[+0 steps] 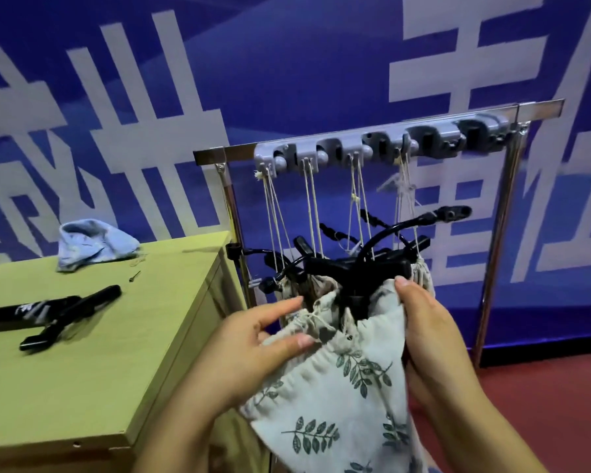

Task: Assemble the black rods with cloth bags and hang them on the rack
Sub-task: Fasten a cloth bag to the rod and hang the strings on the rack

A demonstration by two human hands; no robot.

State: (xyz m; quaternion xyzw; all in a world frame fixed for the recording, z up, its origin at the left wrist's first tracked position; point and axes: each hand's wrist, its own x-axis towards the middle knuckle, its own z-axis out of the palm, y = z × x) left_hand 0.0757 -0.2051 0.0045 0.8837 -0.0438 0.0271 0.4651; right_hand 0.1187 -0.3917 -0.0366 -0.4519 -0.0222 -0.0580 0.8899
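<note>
In the lower middle of the frame both hands hold a cloth bag [338, 387] printed with green leaves. Its mouth points up and its long axis runs down toward the bottom edge. A black rod [357, 268] sticks out of the mouth and lies across the frame. The left hand [249, 339] pinches the gathered rim, and the right hand [427, 322] grips the other side. On the rack [382, 139] behind, at least three bags hang by strings. Two black rods [48, 317] lie on the yellow-green tabletop [82, 370] at the left, near a blue cloth [93, 245]. The wall [287, 63] is blue with white signs, and the floor [560, 404] is red.
</note>
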